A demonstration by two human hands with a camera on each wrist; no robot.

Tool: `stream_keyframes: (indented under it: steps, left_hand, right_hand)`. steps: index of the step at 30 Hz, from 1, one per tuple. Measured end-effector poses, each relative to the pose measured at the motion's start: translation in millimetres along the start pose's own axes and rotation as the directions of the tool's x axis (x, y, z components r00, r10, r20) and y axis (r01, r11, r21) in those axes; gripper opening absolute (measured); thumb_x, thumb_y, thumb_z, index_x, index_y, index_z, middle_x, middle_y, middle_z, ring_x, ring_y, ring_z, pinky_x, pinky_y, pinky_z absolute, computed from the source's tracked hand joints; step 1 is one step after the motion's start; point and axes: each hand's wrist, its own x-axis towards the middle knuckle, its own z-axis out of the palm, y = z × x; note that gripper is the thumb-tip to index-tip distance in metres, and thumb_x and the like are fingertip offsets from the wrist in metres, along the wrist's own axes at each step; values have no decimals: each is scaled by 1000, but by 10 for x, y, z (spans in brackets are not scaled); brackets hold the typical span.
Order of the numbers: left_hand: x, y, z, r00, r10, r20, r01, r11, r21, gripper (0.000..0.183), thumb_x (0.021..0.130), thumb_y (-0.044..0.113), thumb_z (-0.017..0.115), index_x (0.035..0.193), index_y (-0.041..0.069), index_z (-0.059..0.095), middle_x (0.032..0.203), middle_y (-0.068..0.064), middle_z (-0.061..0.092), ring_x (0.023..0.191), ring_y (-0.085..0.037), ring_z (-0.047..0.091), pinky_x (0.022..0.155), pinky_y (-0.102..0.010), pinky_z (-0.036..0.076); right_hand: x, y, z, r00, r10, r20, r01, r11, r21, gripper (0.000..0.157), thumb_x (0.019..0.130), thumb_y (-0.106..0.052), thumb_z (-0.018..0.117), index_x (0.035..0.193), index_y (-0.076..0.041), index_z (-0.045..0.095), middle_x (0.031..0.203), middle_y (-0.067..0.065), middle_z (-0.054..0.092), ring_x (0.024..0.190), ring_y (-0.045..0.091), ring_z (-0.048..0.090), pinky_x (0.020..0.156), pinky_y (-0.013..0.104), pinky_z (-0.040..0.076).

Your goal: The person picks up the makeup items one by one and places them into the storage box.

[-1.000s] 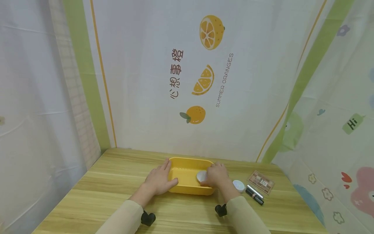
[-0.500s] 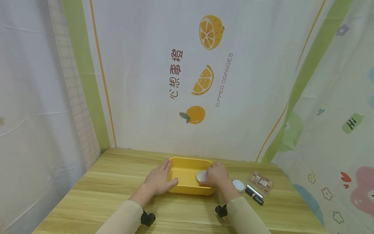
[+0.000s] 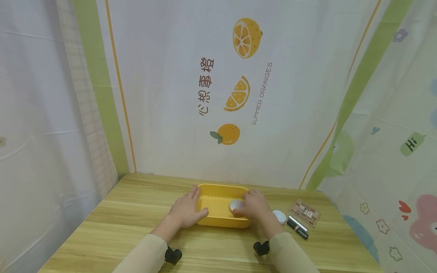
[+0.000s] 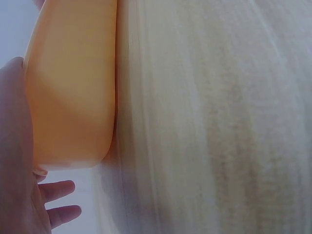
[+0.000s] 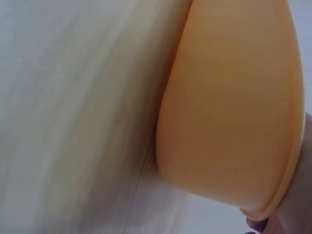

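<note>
Nearest on the bench (image 3: 211, 250), the left hand (image 3: 184, 211) lies as it did before, its fingers stretched along one end of the yellow tray (image 3: 223, 222). The right hand (image 3: 257, 205), at the tray's other end, has shifted slightly outward since the earlier frame, baring more of the white disc (image 3: 235, 204) inside, by its thumb; whether it grips anything cannot be told. Just beyond the right wrist sit a second disc (image 3: 279, 217), a black tube (image 3: 297, 229), a silver tube (image 3: 298, 224) and, farthest, a checkered palette (image 3: 305, 213).
</note>
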Motion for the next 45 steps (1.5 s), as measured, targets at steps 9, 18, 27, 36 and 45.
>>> stream_keyframes:
  steps: [9,18,27,36,45]
  left_hand:
    - [8,-4,11,1000,-5,-2,5,1000,8,92,101,52,53,171,-4,29,183,-19,24,155,-49,48,126,-65,38]
    - [11,-27,27,1000,-6,-10,6,1000,8,92,101,51,54,171,-4,30,182,-19,26,153,-49,50,126,-65,39]
    - [-7,-24,24,1000,-5,-8,5,1000,-3,92,101,51,54,171,-4,30,182,-19,26,153,-49,49,126,-66,38]
    - [-15,-18,31,1000,1,-10,-1,1000,-5,92,101,51,53,171,-4,30,182,-18,25,153,-49,50,125,-66,39]
    - [1,-10,32,1000,2,-15,-2,1000,7,94,101,53,52,171,-5,30,182,-19,25,153,-49,50,125,-64,40]
  right_hand:
    - [-35,17,-82,1000,5,-4,-5,995,102,60,85,-48,82,127,-6,77,121,13,76,118,36,66,105,55,54]
    - [-35,64,-177,999,18,-38,-11,985,172,58,87,-48,80,128,-7,77,121,9,77,112,34,71,99,53,59]
    - [-66,153,-245,998,9,-60,1,985,171,61,87,-50,83,129,-7,76,113,7,75,103,27,71,91,49,60]
    - [-176,356,-379,996,69,-60,-54,973,224,52,95,-45,79,131,-7,74,119,9,73,107,29,72,90,53,61]
    - [-386,673,-546,994,96,-50,-83,973,213,53,101,-45,72,137,-6,72,126,13,72,114,35,73,97,58,61]
